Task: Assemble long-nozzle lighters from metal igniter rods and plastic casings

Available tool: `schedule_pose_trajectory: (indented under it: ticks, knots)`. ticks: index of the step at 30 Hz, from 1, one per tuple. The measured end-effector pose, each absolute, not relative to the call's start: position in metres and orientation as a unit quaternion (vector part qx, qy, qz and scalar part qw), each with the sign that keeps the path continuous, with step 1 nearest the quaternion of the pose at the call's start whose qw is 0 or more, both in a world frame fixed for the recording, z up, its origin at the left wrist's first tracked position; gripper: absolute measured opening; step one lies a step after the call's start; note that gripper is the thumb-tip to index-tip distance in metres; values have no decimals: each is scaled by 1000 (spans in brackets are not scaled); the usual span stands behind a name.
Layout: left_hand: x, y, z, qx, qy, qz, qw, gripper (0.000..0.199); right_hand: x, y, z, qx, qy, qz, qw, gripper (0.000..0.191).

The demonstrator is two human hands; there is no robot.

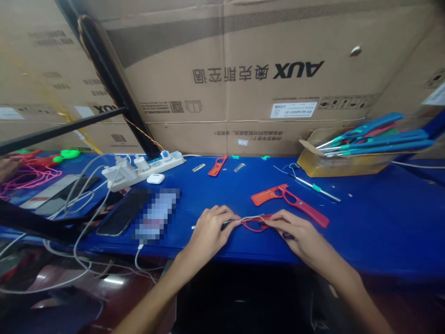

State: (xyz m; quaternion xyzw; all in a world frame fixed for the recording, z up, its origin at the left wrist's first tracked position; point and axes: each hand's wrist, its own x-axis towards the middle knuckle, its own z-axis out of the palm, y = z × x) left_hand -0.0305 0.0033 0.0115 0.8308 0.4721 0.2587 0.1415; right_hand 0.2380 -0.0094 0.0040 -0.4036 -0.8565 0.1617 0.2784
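My left hand (212, 228) is closed in a pinch at the left end of a red lighter shell (255, 228). A thin rod (193, 227) pokes out beyond the left side of that hand. My right hand (295, 227) pinches the shell's right side, near its finger opening. A pale wire (255, 217) runs along the shell between my fingertips. Just behind my right hand lie an orange shell piece (266, 195) and a crimson shell piece (313, 214). Farther back rests a metal lighter tube (314, 188) with a green collar and loose wire.
A cardboard box (347, 167) of blue lighters stands at back right. Another orange shell (217, 166) and small clear parts (239, 167) lie near the carton wall (225, 93). Leftward are a power strip (163, 162), cables, an earphone case (155, 178) and phones (123, 211). Another person's hand (7, 169) shows far left.
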Motion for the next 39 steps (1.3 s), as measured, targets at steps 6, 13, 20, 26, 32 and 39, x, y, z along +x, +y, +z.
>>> schedule_pose_trajectory:
  ticks: [6,13,20,26,32,39]
  knots:
    - [-26,1,10,841,451,267,135,18,239,-10,6,-411,-863,135,262,48]
    - [-23,1,10,841,456,262,124,21,242,-17,12,-420,-861,155,243,48]
    - [-24,-2,7,858,453,237,43,26,233,-5,13,-473,-831,107,271,30]
    - [-27,0,7,860,442,231,112,23,228,27,33,-430,-877,134,167,26]
    - [-26,3,11,865,429,214,145,28,222,32,32,-417,-872,181,183,18]
    - [-26,2,9,857,430,234,163,30,223,33,33,-418,-850,248,203,16]
